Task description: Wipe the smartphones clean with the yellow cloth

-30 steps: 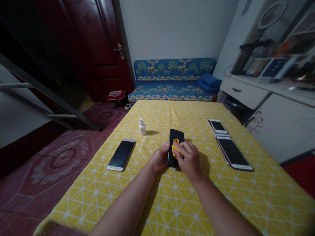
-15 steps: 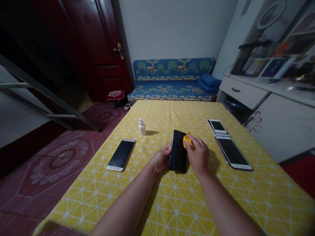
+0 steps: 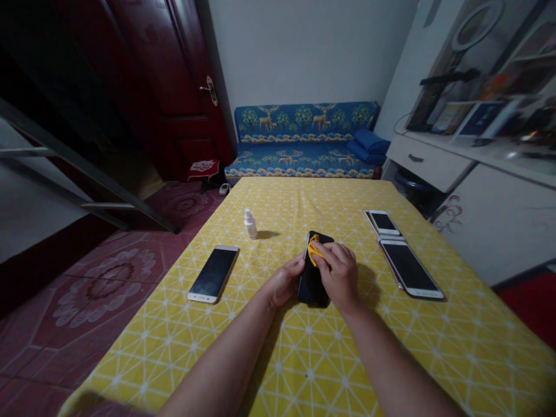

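Observation:
A black smartphone (image 3: pixel 313 285) is in front of me over the table, its dark face turned up toward me. My left hand (image 3: pixel 284 282) grips it along its left edge, thumb at the side. Pinched in the fingers of my right hand (image 3: pixel 341 272) is a small orange-yellow cloth (image 3: pixel 313 250), pressed on the upper left part of the phone. The right hand covers the phone's right side. Left of the hands lies a white-framed smartphone (image 3: pixel 214 274), and beyond it stands a small white spray bottle (image 3: pixel 251 225).
Several white-framed phones lie on the right, including a larger one (image 3: pixel 410 269) and a smaller one (image 3: pixel 383 222). A yellow patterned tablecloth (image 3: pixel 286 370) covers the table. Behind it stands a blue sofa (image 3: pixel 304 156); a white cabinet (image 3: pixel 499 214) is at the right.
My right hand has moved the cloth leftward across the phone, from its upper right edge to the upper left. The left hand keeps its hold in the same place.

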A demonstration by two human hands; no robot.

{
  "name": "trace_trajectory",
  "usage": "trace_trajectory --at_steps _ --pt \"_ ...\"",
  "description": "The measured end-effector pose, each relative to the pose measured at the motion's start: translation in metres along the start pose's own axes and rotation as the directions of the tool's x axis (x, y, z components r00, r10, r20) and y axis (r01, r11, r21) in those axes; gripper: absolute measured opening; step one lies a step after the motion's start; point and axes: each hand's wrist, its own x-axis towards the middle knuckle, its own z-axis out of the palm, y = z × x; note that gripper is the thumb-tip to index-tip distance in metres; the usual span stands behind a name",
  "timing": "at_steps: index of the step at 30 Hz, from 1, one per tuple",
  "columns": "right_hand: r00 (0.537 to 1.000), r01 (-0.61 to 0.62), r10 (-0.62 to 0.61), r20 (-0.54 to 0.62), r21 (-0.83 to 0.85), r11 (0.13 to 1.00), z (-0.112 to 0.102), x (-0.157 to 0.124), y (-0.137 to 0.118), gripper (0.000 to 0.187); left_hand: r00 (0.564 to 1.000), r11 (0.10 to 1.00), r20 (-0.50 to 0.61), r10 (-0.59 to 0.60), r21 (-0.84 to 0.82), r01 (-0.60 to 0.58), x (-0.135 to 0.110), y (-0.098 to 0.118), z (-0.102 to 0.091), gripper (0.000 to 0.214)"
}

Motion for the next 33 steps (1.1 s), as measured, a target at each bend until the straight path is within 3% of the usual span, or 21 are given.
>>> trace_trajectory --at_steps 6,11,17,26,33 --pt "0.981 -0.184 0.177 -0.078 -0.082 0.98 -0.004 -0.002 0.021 0.025 1.0 1.0 0.014 -0.019 0.021 0.019 -0.001 0.003 0.0 0.053" --pt "0.967 -0.242 0.237 -0.096 -0.045 0.969 -0.003 -0.002 0.025 0.027 0.999 0.999 0.014 -0.031 0.031 0.03 -0.002 0.002 -0.001 0.052" --pt "0.985 -0.164 0.166 -0.043 0.058 0.985 0.003 0.002 0.01 0.031 0.999 0.998 0.011 -0.032 0.049 0.032 -0.001 -0.002 -0.003 0.049" --pt "0.996 -0.061 0.057 0.065 0.06 0.996 -0.002 0.004 -0.006 0.028 1.0 0.999 0.002 -0.029 0.024 0.029 0.0 -0.002 -0.002 0.04" --pt "0.987 -0.014 -0.002 0.163 0.101 0.995 -0.004 0.002 -0.019 0.023 0.985 0.994 -0.173 -0.019 -0.106 0.001 0.002 0.001 0.001 0.032"
